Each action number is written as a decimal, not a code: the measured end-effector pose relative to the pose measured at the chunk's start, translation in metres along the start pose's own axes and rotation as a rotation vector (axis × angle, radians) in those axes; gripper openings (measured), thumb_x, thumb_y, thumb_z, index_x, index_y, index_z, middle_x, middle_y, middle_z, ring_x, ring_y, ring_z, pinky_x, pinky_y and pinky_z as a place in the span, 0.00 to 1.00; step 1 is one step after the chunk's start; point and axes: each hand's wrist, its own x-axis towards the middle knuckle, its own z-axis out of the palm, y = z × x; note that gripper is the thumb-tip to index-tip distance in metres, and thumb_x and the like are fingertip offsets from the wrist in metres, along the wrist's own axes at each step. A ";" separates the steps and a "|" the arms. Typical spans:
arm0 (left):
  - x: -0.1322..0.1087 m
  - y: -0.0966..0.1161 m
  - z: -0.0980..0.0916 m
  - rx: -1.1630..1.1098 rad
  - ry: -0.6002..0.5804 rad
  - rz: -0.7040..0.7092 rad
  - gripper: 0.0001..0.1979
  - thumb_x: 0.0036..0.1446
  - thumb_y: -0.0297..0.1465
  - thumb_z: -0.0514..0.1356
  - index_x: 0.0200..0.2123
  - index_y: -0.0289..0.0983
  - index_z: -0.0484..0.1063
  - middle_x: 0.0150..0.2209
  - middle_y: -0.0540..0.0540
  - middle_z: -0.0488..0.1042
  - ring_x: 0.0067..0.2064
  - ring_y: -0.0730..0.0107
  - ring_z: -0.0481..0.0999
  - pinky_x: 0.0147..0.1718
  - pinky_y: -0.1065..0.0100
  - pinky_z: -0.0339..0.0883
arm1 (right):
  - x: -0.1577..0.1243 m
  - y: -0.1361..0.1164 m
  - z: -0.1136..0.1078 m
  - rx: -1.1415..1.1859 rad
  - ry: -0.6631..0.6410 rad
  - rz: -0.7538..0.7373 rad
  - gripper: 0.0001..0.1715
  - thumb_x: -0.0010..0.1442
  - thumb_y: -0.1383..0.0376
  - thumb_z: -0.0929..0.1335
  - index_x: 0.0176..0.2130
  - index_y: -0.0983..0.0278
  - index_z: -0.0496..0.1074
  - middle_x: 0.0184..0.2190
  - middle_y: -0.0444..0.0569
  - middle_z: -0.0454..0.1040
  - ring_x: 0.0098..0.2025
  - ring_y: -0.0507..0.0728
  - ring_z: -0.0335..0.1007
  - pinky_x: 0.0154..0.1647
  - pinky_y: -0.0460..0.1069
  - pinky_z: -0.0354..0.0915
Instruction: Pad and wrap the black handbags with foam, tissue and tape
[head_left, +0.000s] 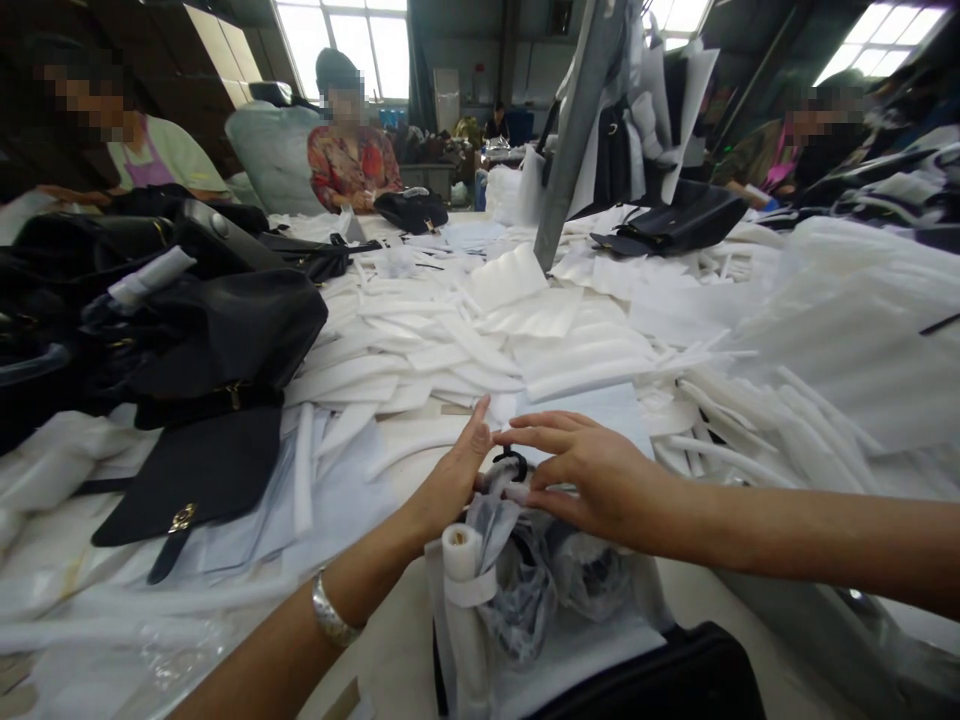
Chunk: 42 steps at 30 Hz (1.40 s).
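Observation:
In front of me a black bag [660,680] lies with a white foam sheet [585,640] and clear plastic-wrapped parts [525,600] on top. A white foam roll [461,555] is bound along its left side. At the bag's far end a wrapped handle [499,478] rises, with a small black loop [510,460] at its top. My left hand [454,470] closes on this handle from the left, thumb stretched up; its other fingers are mostly hidden. My right hand [592,465] is on the other side, fingers apart and bent, thumb touching the wrapping.
Black bags [225,330] are heaped on the left, one flap [195,480] hanging toward me. White foam sheets and strips [420,340] cover the table, piled higher at right [847,330]. A slanted metal post [574,140] stands ahead. Several people work around the table.

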 end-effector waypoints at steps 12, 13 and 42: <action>-0.041 0.055 0.010 0.930 -0.166 0.248 0.21 0.62 0.48 0.56 0.52 0.45 0.75 0.51 0.47 0.78 0.52 0.56 0.75 0.53 0.63 0.63 | -0.015 -0.003 0.002 0.443 0.006 0.209 0.15 0.60 0.75 0.65 0.41 0.60 0.76 0.35 0.43 0.81 0.38 0.53 0.78 0.42 0.47 0.69; -0.043 0.061 0.015 1.002 -0.214 0.234 0.22 0.59 0.49 0.59 0.53 0.46 0.74 0.49 0.47 0.79 0.49 0.55 0.77 0.49 0.63 0.65 | -0.016 -0.004 0.001 0.462 -0.009 0.217 0.14 0.61 0.74 0.65 0.42 0.60 0.75 0.34 0.43 0.81 0.38 0.53 0.78 0.41 0.47 0.69; -0.004 0.065 0.063 1.411 0.137 0.215 0.15 0.62 0.35 0.55 0.27 0.39 0.77 0.28 0.47 0.80 0.34 0.65 0.78 0.33 0.68 0.61 | -0.059 0.023 0.018 0.141 0.039 -0.003 0.20 0.58 0.68 0.68 0.51 0.63 0.75 0.49 0.53 0.78 0.51 0.60 0.72 0.60 0.59 0.58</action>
